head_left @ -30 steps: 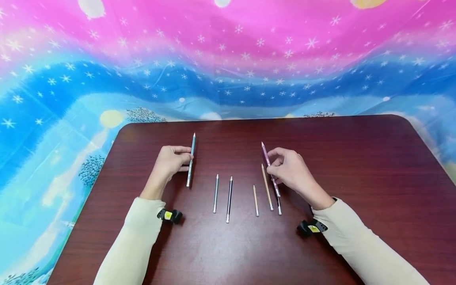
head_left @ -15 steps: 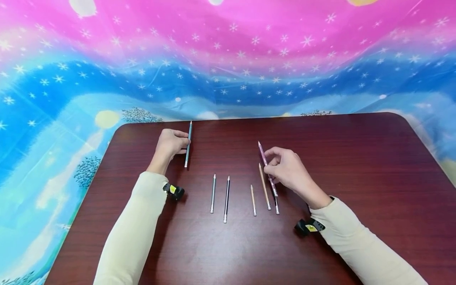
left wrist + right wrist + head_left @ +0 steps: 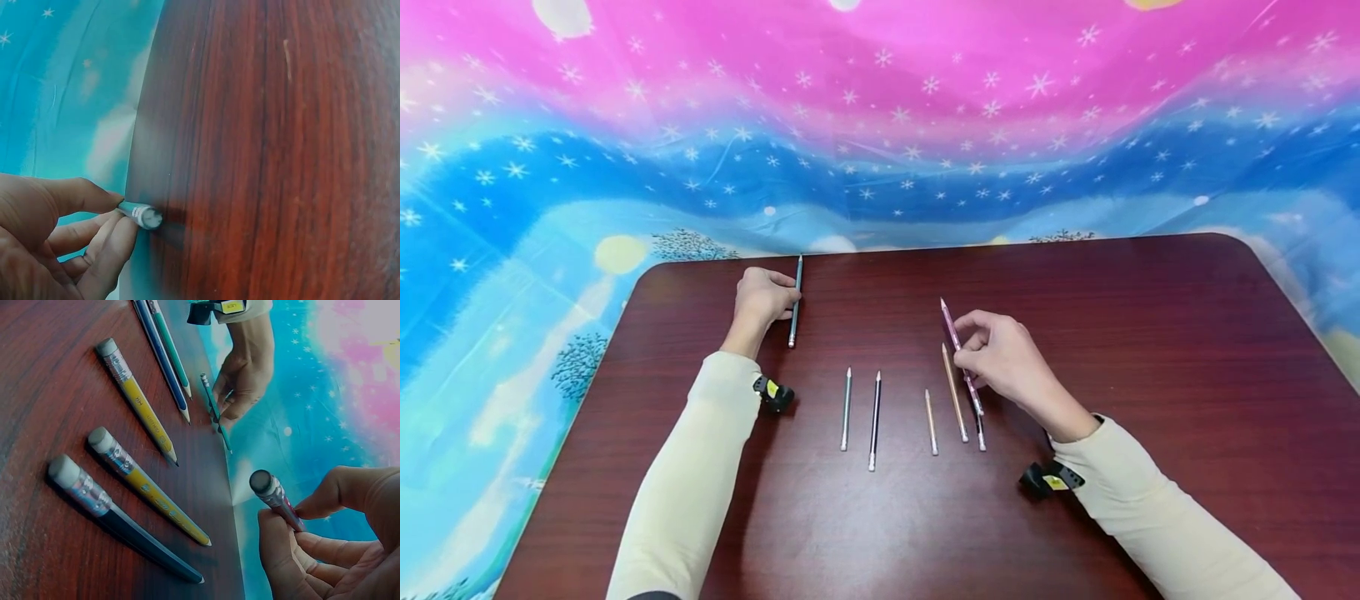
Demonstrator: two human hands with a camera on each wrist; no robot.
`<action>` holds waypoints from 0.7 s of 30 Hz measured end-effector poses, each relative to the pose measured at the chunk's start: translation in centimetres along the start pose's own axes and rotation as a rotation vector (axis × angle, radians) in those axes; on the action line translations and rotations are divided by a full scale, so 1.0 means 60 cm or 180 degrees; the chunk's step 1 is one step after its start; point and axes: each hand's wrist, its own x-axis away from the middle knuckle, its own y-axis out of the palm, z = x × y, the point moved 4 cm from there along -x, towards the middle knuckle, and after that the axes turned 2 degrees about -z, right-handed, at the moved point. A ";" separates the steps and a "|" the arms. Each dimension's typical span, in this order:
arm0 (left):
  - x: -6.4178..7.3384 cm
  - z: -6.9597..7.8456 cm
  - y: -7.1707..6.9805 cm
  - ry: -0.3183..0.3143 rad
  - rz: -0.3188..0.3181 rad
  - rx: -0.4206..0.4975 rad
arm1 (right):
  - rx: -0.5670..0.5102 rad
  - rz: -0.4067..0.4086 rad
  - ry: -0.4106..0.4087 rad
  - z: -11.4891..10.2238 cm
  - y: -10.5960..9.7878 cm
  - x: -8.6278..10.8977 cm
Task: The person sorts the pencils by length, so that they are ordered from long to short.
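Observation:
My left hand [image 3: 764, 297] pinches a teal pencil [image 3: 794, 315] between thumb and fingers near the table's far left. Its sharpened tip points to the far edge; in the left wrist view its eraser end [image 3: 149, 217] faces the camera. With thumb and fingertips my right hand [image 3: 1003, 354] holds a pink pencil [image 3: 951, 323], tilted to the left, over a black pencil [image 3: 981, 435] that is partly hidden in the head view. Close by lie a long yellow pencil [image 3: 955, 396] and a short yellow pencil [image 3: 931, 423]. Farther left are a dark blue pencil [image 3: 876, 421] and a green pencil [image 3: 846, 408].
The dark red wooden table [image 3: 1150, 350] has rounded far corners. Behind it hangs a pink and blue snowflake cloth [image 3: 880, 125]. A small black camera [image 3: 773, 394] sits on the left wrist, and another black camera [image 3: 1048, 481] on the right.
My left hand has carried the teal pencil forward toward the far edge, slowing lately. The right hand with the pink pencil stays nearly in place; the head view has shifted slightly.

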 end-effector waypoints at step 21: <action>-0.004 -0.009 0.002 0.0107 0.0144 -0.0074 | -0.0030 -0.0002 -0.0016 0.008 0.004 -0.002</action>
